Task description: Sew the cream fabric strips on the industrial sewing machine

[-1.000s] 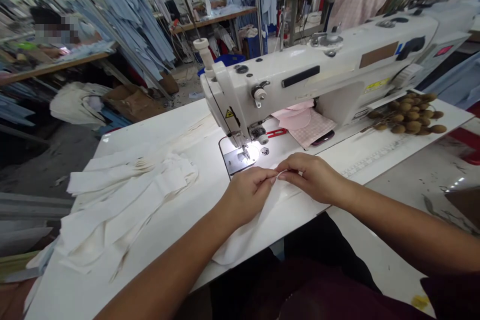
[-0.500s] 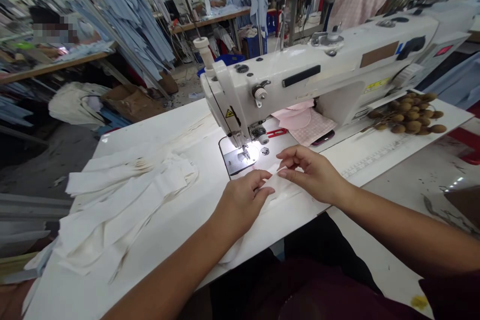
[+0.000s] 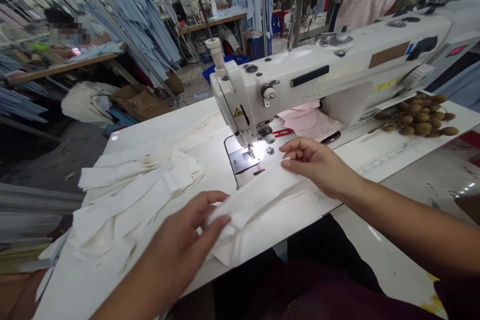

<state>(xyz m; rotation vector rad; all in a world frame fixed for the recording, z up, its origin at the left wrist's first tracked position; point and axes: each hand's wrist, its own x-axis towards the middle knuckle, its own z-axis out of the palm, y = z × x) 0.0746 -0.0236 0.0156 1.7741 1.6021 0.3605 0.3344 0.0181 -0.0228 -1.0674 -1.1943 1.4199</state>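
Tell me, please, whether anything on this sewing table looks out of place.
Yes: the bunch of round brown fruit, as it appears to be, lies on the table beside the sewing machine, at picture right; food seems odd among fabric. The white cloth at the left hand shows no obvious damage.

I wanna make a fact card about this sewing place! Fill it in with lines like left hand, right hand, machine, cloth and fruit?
Left hand: holding a white cloth piece between thumb and fingers
Right hand: by the cloth's far end, thumb and finger apart; can't tell if it's touching
Machine: white sewing machine, light shining near its needle
Cloth pile: more white cloth pieces, left of the machine
Pink cloth: under the machine's arm
Fruit: bunch of round brown fruit, right end of the table
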